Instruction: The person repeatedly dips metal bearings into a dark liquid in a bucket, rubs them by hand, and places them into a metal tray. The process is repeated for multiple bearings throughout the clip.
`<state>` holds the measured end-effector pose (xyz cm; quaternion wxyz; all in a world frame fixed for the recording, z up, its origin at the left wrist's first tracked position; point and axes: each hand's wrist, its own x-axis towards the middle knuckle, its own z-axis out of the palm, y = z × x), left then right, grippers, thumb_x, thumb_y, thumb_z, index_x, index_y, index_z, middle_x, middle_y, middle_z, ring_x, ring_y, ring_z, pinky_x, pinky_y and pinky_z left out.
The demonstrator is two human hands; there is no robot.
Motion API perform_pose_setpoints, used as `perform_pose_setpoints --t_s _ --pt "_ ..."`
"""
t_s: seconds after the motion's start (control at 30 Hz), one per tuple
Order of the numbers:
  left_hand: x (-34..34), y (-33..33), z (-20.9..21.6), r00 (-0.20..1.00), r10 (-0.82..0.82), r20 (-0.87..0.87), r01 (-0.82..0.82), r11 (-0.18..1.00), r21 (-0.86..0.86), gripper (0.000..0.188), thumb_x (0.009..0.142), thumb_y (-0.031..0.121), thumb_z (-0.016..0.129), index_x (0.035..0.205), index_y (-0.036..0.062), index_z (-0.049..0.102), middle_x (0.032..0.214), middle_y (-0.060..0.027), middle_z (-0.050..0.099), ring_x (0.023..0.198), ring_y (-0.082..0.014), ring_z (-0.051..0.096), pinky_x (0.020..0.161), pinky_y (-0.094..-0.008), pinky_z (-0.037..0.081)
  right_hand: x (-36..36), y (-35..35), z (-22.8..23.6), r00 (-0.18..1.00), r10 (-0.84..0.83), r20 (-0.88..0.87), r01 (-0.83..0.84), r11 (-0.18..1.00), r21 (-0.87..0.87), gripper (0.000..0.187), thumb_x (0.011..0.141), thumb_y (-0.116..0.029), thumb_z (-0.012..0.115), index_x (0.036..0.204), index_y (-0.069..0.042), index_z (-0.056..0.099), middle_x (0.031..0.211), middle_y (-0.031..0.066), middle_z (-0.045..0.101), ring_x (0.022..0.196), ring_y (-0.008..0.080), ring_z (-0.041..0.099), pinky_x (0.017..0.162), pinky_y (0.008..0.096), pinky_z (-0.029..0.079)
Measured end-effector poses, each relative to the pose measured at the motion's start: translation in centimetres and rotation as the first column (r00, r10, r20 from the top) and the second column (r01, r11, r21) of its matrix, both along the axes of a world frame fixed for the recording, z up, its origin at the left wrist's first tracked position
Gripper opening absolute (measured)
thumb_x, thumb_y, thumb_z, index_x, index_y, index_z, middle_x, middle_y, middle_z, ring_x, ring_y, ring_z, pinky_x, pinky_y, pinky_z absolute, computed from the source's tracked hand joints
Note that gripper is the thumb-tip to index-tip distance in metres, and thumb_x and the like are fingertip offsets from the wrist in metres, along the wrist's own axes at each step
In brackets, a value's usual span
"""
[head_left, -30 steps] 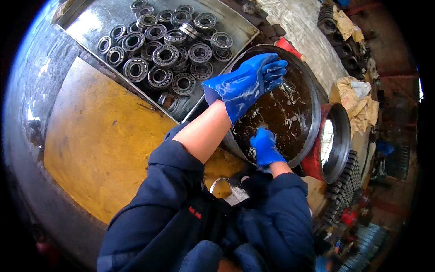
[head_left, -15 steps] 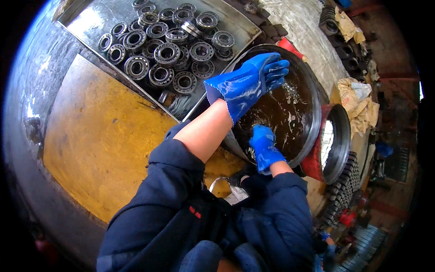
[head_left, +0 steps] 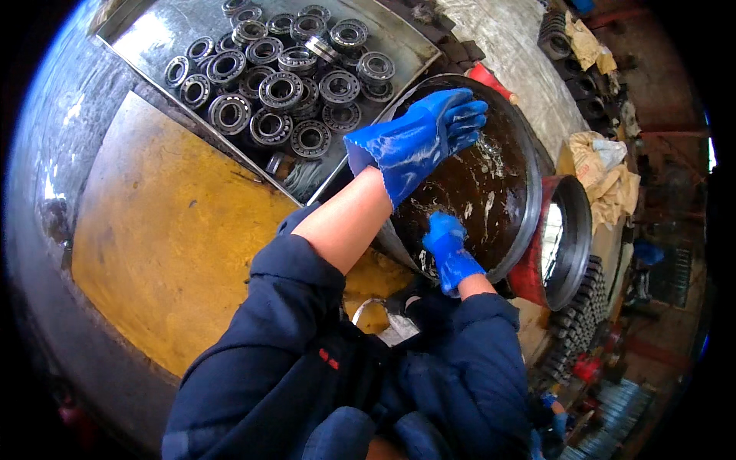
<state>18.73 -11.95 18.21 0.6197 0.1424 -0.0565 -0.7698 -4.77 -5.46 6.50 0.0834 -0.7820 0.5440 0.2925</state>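
Observation:
Both my hands wear blue rubber gloves over a round drum (head_left: 525, 222) of dark brown liquid (head_left: 491, 199). My left hand (head_left: 433, 134) reaches across the drum's upper left part, palm turned away, its fingers stretched out and lying close together; nothing shows in them. Lower down, my right hand (head_left: 448, 249) is at the near side of the liquid. Its fingers are curled closed, and whatever they hold is hidden. To the left, several dark metal roller bearings (head_left: 280, 91) lie heaped in a metal tray (head_left: 146, 46). A brush (head_left: 303, 180) with pale bristles rests in the tray's near corner.
A yellow, stained board (head_left: 169, 238) spreads to the left below the tray. Against the drum's right side stands a red open cylinder (head_left: 548, 238). Crumpled brown paper (head_left: 602, 180) and rows of dark metal parts (head_left: 579, 307) lie farther right.
My right hand has shifted very slightly, with its fingers showing a little more plainly. Streaks on the liquid's surface have moved. My left hand stays nearly in place.

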Motion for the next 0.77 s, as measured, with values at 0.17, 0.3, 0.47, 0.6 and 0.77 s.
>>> perform_pose_setpoints --t_s 0.17,0.3,0.47,0.6,0.77 --pt "0.1 -0.2 0.0 0.999 0.014 0.033 -0.015 0.999 0.031 0.032 0.107 0.030 0.050 0.134 0.0148 0.057 0.134 -0.0083 0.068 0.114 -0.0257 0.068 0.090 -0.0421 0.057 1.1 -0.2 -0.8 0.918 0.387 -0.086 -0.378 0.919 0.109 0.033 0.084 -0.028 0.072 0.113 -0.011 0.073 0.115 0.0202 0.072 0.106 0.0402 0.070 0.087 0.0513 0.056" --pt "0.0 0.0 0.3 1.000 0.012 0.008 -0.012 1.000 0.008 0.030 0.107 0.031 0.052 0.132 0.0155 0.058 0.130 -0.0075 0.070 0.111 -0.0246 0.069 0.089 -0.0412 0.058 -2.1 0.8 -2.6 0.986 -0.083 0.145 0.110 0.976 -0.189 0.018 0.089 -0.024 0.067 0.099 -0.012 0.076 0.098 0.0157 0.074 0.095 0.0398 0.071 0.081 0.0498 0.058" --pt "1.6 0.1 -0.7 0.999 0.031 -0.003 -0.031 0.997 0.071 0.029 0.106 0.030 0.054 0.131 0.0159 0.059 0.128 -0.0067 0.070 0.109 -0.0237 0.069 0.088 -0.0405 0.059 -1.5 0.6 -3.0 0.944 0.294 0.149 -0.291 0.956 -0.045 0.031 0.083 -0.026 0.075 0.110 -0.010 0.073 0.111 0.0150 0.075 0.104 0.0377 0.072 0.086 0.0505 0.057" --pt "0.0 -0.5 0.2 1.000 -0.002 -0.025 0.003 1.000 0.020 0.028 0.106 0.030 0.054 0.130 0.0159 0.059 0.129 -0.0068 0.070 0.109 -0.0235 0.069 0.088 -0.0407 0.059 -0.1 -0.7 0.6 0.919 0.338 -0.201 -0.298 0.932 0.204 0.041 0.079 -0.024 0.078 0.117 -0.013 0.071 0.113 0.0139 0.075 0.107 0.0377 0.071 0.090 0.0530 0.056" --pt "-0.6 -1.0 -0.1 0.999 0.021 -0.027 -0.022 0.999 -0.038 0.034 0.105 0.032 0.057 0.135 0.0159 0.058 0.132 -0.0103 0.069 0.112 -0.0254 0.069 0.092 -0.0427 0.058 -7.6 -1.4 -3.7 0.867 -0.360 0.346 0.301 0.930 0.213 0.057 0.078 -0.023 0.077 0.134 -0.019 0.068 0.125 0.0166 0.072 0.110 0.0358 0.071 0.092 0.0562 0.055"
